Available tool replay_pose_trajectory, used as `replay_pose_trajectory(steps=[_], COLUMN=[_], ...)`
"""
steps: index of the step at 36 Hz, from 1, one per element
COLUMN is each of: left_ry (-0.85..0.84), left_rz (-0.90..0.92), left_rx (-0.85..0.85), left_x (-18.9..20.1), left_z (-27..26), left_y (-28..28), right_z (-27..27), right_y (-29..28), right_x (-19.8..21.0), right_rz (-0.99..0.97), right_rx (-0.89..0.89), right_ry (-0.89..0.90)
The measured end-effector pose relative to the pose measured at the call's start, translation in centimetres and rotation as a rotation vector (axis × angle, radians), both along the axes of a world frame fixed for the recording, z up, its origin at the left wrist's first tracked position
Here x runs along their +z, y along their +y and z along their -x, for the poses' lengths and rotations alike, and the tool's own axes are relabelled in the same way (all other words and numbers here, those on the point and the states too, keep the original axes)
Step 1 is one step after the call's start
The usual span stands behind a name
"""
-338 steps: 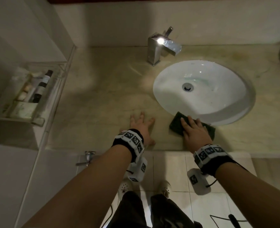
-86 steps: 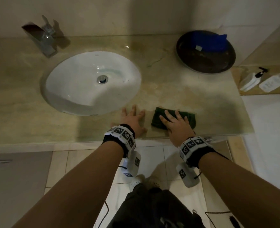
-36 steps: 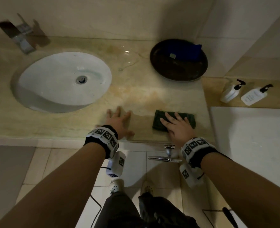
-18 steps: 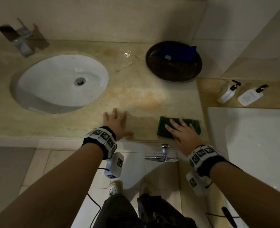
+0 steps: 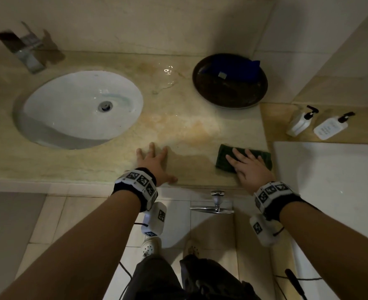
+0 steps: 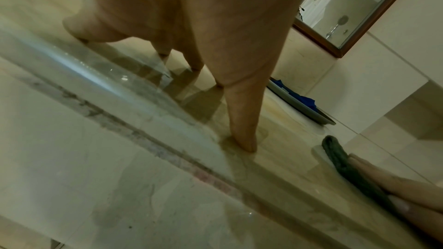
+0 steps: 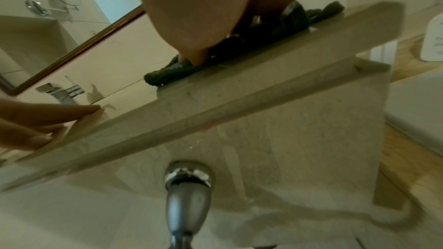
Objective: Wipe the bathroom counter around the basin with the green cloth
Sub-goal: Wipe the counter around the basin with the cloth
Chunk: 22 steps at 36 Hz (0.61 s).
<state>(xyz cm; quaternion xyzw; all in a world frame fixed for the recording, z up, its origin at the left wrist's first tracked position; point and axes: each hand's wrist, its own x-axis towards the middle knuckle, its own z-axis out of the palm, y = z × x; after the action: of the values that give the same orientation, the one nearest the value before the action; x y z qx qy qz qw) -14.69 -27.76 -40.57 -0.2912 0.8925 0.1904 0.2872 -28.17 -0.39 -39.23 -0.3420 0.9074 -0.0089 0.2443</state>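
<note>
I had the right hand [image 5: 251,171] flat on the green cloth [image 5: 242,158], fingers [image 5: 236,155] straight and spread, pressing not gripping; cloth lay at the table's front right corner, right up against the right edge, well apart from the basin [image 5: 81,109]. Left hand [image 5: 155,164] was flat on the table [image 5: 178,124] near the front edge, fingers released, holding nothing, just bracing. Step in hand, I judged, was wiping the front strip right of the basin. To do it well: keep the palm over the cloth's middle so it doesn't bunch, as the right wrist view showed it rumpled under the hand [image 7: 199,16]; turn back at the corner before it slides off; work toward the back edge in overlapping passes; mop the wet patch [image 5: 168,71] near the back; go round the dark dish [image 5: 229,82], not into it
</note>
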Motion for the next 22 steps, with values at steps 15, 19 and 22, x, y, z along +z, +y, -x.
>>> replay_pose_trajectory(steps=[15,19,22], left_ry=[0.021,0.020,0.013], left_rz=[0.004,-0.009,-0.001], left_rx=[-0.001,0.012,0.004], left_x=[0.6,0.6,0.6], left_z=[-0.2,-0.2,-0.2], left_y=[0.3,0.3,0.4], right_z=[-0.8,-2.4,-3.3], right_y=[1.1,3.0,4.2], right_x=[-0.7,-0.7,-0.7], right_rz=[0.028,0.062,0.081], right_rx=[-0.056,-0.079,-0.087], right_ry=[0.008,0.027,0.041])
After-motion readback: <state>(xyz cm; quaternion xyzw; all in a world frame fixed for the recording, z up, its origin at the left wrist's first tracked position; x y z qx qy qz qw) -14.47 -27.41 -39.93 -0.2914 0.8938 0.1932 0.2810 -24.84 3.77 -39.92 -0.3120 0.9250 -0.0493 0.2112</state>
